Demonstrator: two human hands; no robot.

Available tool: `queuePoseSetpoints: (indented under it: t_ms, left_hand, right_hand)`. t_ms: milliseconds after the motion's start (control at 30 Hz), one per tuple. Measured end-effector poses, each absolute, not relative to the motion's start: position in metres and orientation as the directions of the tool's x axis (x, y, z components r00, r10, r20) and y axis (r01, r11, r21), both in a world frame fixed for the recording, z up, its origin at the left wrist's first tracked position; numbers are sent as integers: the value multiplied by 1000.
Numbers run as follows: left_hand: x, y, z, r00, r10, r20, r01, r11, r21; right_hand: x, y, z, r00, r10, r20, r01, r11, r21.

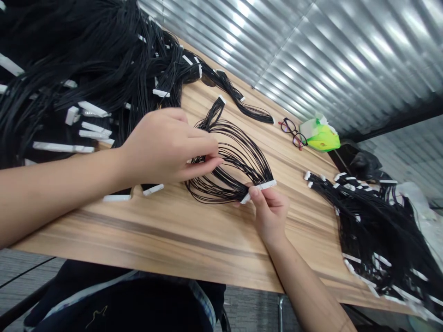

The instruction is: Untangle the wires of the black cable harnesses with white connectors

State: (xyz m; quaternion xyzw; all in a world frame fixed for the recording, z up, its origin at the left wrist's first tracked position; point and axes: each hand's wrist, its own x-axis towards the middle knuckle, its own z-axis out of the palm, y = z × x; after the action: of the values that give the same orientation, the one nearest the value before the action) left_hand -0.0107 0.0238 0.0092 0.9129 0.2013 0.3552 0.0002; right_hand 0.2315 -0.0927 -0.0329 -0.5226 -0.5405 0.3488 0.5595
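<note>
A wire harness (pixel 238 161) of many thin black wires lies looped above the table in the head view, with white connectors at its ends. My right hand (pixel 272 212) is closed on its long white connector (pixel 265 185), thumb on top. Over the left side of the loops is my left hand (pixel 173 147), its thumb and fingers brought together in a pinch. Whether a wire sits between those fingertips I cannot make out. A smaller white connector (pixel 222 99) ends a short bunch of wires beyond the loops.
A large heap of black harnesses (pixel 104 60) covers the table's left side. Another pile (pixel 384 230) lies at the right. Eyeglasses (pixel 293 133) and a green-yellow packet (pixel 321 136) sit near the corrugated metal wall (pixel 311 60). One harness (pixel 249 109) stretches along the wooden table's (pixel 166 230) back edge.
</note>
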Motion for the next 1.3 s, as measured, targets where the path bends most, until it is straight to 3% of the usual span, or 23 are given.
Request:
queuePoseSetpoints:
  t_ms: [67, 200, 400, 600, 833, 1033, 1200, 1300]
  left_hand:
    - [-9, 25, 8, 652, 426, 627, 467, -877, 110]
    - [-9, 25, 5, 685, 449, 573, 476, -872, 115]
    - [-9, 25, 9, 699, 527, 484, 353, -842, 407]
    - [-6, 21, 11, 676, 588, 444, 276, -761, 587]
    - [-7, 31, -2, 802, 384, 457, 164, -878, 450]
    - [-6, 25, -7, 754, 243, 610, 2, -930, 368]
    - [-4, 21, -7, 794, 232, 561, -51, -896, 442]
    - [-3, 19, -4, 844, 286, 454, -43, -808, 588]
  right_hand:
    - [233, -94, -34, 156, 950, 272, 202, 239, -950]
    - [238, -97, -40, 108, 943, 316, 298, 272, -915]
    - [238, -98, -37, 51, 957, 284, 276, 260, -925]
    - [230, -98, -29, -128, 975, 182, 152, 200, -968]
    - [228, -98, -25, -291, 926, 241, 122, 285, -951]
    - [227, -96, -21, -399, 857, 327, 64, 382, -922]
    - [226, -97, -19, -454, 838, 302, 43, 359, -932]
    - [228, -98, -19, -449, 856, 255, 62, 314, -947]
